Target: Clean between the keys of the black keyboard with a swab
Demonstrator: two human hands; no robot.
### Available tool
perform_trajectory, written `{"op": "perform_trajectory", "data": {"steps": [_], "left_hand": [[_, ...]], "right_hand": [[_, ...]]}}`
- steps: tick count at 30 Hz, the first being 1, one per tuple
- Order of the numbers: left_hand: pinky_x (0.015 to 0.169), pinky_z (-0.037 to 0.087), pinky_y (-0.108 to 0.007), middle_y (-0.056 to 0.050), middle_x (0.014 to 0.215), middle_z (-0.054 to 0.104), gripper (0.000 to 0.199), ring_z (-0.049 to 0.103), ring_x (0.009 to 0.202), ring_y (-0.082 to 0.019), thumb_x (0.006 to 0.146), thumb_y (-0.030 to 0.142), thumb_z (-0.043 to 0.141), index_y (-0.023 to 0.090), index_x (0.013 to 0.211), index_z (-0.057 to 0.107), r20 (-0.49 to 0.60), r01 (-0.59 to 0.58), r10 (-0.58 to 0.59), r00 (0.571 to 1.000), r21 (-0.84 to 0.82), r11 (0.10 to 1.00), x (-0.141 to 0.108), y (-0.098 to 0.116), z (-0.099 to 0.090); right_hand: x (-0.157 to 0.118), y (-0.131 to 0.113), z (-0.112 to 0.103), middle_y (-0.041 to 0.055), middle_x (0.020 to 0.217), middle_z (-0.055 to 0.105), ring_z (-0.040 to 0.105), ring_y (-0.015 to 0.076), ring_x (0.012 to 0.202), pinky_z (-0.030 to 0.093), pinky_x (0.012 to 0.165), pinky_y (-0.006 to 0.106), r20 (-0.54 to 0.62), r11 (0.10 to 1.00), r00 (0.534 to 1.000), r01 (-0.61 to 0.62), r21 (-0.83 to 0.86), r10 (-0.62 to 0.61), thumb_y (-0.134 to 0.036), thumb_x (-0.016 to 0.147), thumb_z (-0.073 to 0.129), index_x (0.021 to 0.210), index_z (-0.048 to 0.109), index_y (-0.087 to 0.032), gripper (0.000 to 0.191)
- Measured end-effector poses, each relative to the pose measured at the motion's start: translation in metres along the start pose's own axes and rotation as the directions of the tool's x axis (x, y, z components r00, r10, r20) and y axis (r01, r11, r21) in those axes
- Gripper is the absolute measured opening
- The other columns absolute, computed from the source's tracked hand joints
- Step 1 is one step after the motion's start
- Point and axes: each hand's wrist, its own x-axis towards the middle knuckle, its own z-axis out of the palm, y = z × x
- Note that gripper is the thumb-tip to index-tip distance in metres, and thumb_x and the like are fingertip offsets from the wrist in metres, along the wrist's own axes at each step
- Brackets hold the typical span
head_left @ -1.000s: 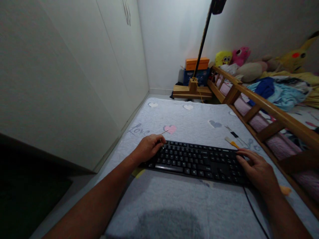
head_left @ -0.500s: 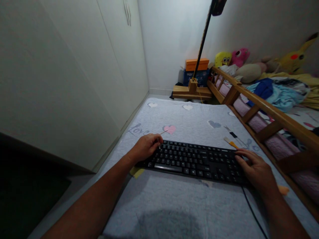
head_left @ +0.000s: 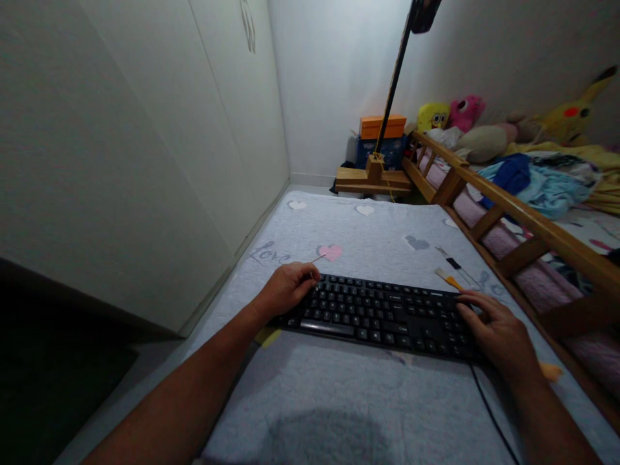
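A black keyboard (head_left: pixel 368 313) lies on the pale blue bedspread, its cable (head_left: pixel 494 413) trailing toward me from the right end. Over its left keys, my left hand (head_left: pixel 289 287) is closed in a pinch on a thin white cotton swab (head_left: pixel 320 256), one end of which sticks out past the fingers. My right hand (head_left: pixel 501 326) grips the keyboard's right end, fingers along the back corner and over the number keys. Just behind that corner lie a small brush (head_left: pixel 448 278) with an orange handle and a slim pale tool (head_left: pixel 454 262) with a black band.
A yellow cloth-like piece (head_left: pixel 268 336) pokes out under the keyboard's front left. Something orange (head_left: pixel 551 372) lies beside my right wrist. A wooden bed rail (head_left: pixel 527 203) borders the right side; white wardrobe doors (head_left: pixel 194 142) border the left. A wooden stand (head_left: pixel 372 175) stands beyond.
My left hand has shifted very slightly to the right along the keyboard, still pinching the swab. My right hand keeps its hold on the right end.
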Motion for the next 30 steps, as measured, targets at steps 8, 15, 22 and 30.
{"op": "perform_trajectory", "data": {"steps": [8,15,22,30], "left_hand": [[0.079,0.048,-0.029,-0.001,0.084,0.071,0.012,0.065,0.081,-0.016,0.085,0.013,0.059,0.020,0.089,0.069,-0.041,-0.045,0.044,0.998,-0.012,0.999,-0.001,0.004,0.007],[0.080,0.050,-0.030,-0.003,0.086,0.071,0.015,0.066,0.084,-0.018,0.086,0.013,0.060,0.020,0.090,0.073,-0.099,-0.019,0.022,0.995,0.035,0.999,0.002,0.005,0.014],[0.079,0.051,-0.030,-0.003,0.085,0.070,0.015,0.065,0.083,-0.018,0.087,0.015,0.062,0.021,0.093,0.074,-0.122,0.001,0.013,0.992,0.113,0.994,0.004,0.002,0.020],[0.079,0.051,-0.030,-0.002,0.084,0.070,0.013,0.065,0.082,-0.017,0.088,0.015,0.061,0.022,0.091,0.072,-0.143,-0.021,0.040,0.989,0.130,0.991,0.008,0.005,0.024]], "right_hand": [[-0.001,0.001,0.001,0.0078,0.112,0.072,0.064,0.0321,0.107,0.046,0.097,0.050,-0.008,1.000,1.000,0.006,-0.001,-0.006,-0.055,0.082,0.055,0.089,0.071,-0.025,0.034],[-0.001,0.004,0.001,0.0075,0.113,0.072,0.064,0.0308,0.107,0.047,0.095,0.047,0.012,1.000,1.000,0.003,-0.001,-0.003,-0.054,0.082,0.056,0.092,0.071,-0.025,0.034],[-0.002,0.003,0.002,0.0073,0.113,0.072,0.064,0.0307,0.107,0.048,0.094,0.047,0.012,1.000,1.000,-0.023,0.000,0.023,-0.054,0.081,0.056,0.092,0.071,-0.025,0.035],[-0.001,0.002,0.002,0.0077,0.113,0.071,0.064,0.0307,0.108,0.046,0.099,0.049,0.003,1.000,1.000,-0.003,-0.006,0.003,-0.054,0.082,0.055,0.091,0.071,-0.025,0.034]]}}
